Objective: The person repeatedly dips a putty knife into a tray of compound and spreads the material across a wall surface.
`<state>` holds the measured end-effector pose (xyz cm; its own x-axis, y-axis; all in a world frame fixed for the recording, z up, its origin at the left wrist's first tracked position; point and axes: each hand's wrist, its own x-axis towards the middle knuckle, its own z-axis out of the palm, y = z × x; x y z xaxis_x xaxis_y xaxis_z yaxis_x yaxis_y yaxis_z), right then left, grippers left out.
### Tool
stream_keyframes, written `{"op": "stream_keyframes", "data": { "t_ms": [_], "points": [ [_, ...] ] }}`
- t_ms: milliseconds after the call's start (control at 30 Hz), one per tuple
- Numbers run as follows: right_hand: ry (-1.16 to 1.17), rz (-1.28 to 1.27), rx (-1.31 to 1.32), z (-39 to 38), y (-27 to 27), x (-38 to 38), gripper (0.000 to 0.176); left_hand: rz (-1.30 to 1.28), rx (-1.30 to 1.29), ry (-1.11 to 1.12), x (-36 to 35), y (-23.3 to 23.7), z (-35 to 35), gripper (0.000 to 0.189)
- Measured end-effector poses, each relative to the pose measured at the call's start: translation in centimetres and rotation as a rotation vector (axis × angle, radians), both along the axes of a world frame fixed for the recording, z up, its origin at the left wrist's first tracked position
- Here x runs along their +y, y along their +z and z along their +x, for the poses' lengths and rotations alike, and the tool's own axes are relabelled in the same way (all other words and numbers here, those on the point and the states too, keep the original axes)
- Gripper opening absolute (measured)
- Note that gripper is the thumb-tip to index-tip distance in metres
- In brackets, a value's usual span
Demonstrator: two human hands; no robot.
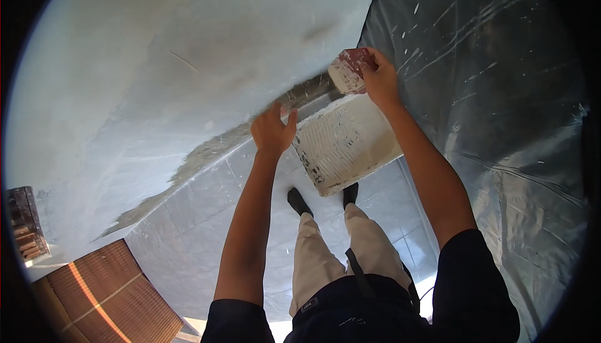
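My right hand [380, 79] grips a flat, reddish-brown spreader-like piece [348, 75] smeared with whitish paint or filler. This piece is up by the wall's right edge, above the far rim of a paint tray. The paint tray [350, 144], ribbed and coated in off-white, lies below my hands, in front of my feet. My left hand [273, 130] is just left of the tray, with thumb and fingers apart. Its fingertips overlap a rough grey strip [216, 148] along the foot of the pale wall [188, 74].
Dark plastic sheeting [501, 86] with white splashes hangs or lies on the right. Grey sheeting with paint spots covers the floor [206, 218]. A brown slatted panel [113, 296] is at lower left, and a dark-framed opening [28, 227] at far left.
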<state>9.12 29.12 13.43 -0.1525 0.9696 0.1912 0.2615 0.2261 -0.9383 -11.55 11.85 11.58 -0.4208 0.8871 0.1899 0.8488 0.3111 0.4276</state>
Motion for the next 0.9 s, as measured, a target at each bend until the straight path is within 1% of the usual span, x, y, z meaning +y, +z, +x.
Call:
{"op": "stream_keyframes", "data": {
  "t_ms": [33, 67, 133, 167, 233, 267, 333, 367, 433, 467, 533, 567, 633, 667, 733, 767, 833, 900],
  "points": [
    [-0.012, -0.004, -0.074, 0.4, -0.9, -0.5, 0.033, -0.05, -0.046, 0.004, -0.5, -0.8, 0.3, 0.027],
    [-0.012, -0.017, -0.081, 0.7, -1.8, -0.8, 0.033, -0.064, -0.053, 0.004, -0.8, -1.6, 0.5, 0.027],
    [-0.046, -0.026, -0.137, 1.3, -3.3, -1.3, 0.031, -0.138, 0.026, -0.018, -1.2, -2.9, 1.0, 0.026],
    [-0.045, -0.04, -0.146, 1.7, -4.3, -1.5, 0.031, -0.153, 0.016, -0.02, -1.4, -3.9, 1.5, 0.026],
    [-0.069, -0.059, -0.192, 2.3, -6.2, -2.1, 0.029, -0.239, -0.08, 0.024, -2.1, -5.9, 2.2, 0.03],
    [-0.07, -0.071, -0.197, 2.6, -7.1, -2.3, 0.029, -0.252, -0.085, 0.023, -2.3, -6.8, 2.5, 0.03],
    [-0.076, -0.036, -0.266, 3.2, -8.4, -2.7, 0.029, -0.201, -0.094, 0.051, -2.7, -8.5, 2.9, 0.043],
    [-0.079, -0.05, -0.273, 3.7, -9.4, -3.0, 0.029, -0.214, -0.1, 0.047, -3.1, -9.7, 3.3, 0.043],
    [-0.065, -0.108, -0.345, 4.5, -11.0, -3.5, 0.029, -0.166, -0.07, 0.094, -3.9, -11.5, 4.2, 0.056],
    [-0.064, -0.119, -0.351, 5.0, -11.9, -3.8, 0.029, -0.177, -0.075, 0.093, -4.4, -12.3, 4.7, 0.056],
    [-0.072, -0.114, -0.406, 5.8, -13.7, -4.1, 0.028, -0.164, -0.179, 0.168, -5.2, -13.6, 5.7, 0.067],
    [-0.073, -0.12, -0.409, 6.0, -14.4, -4.0, 0.028, -0.17, -0.181, 0.166, -5.3, -14.0, 5.9, 0.067],
    [-0.066, -0.139, -0.463, 6.7, -15.5, -4.1, 0.029, -0.198, -0.287, 0.265, -5.7, -14.8, 6.8, 0.077],
    [-0.068, -0.146, -0.466, 7.0, -16.1, -4.1, 0.029, -0.205, -0.289, 0.263, -5.9, -15.2, 7.1, 0.077],
    [-0.055, -0.099, -0.49, 7.4, -17.3, -4.0, 0.029, -0.206, -0.401, 0.354, -6.2, -15.9, 7.7, 0.081],
    [-0.054, -0.103, -0.491, 7.5, -17.9, -3.8, 0.029, -0.21, -0.402, 0.355, -6.2, -16.2, 7.9, 0.081],
    [-0.045, -0.069, -0.476, 7.2, -18.5, -3.4, 0.03, -0.255, -0.522, 0.423, -6.1, -16.4, 7.9, 0.084],
    [-0.052, -0.069, -0.479, 7.0, -19.1, -3.4, 0.03, -0.234, -0.545, 0.416, -6.2, -17.2, 8.1, 0.084]
  ]
}}
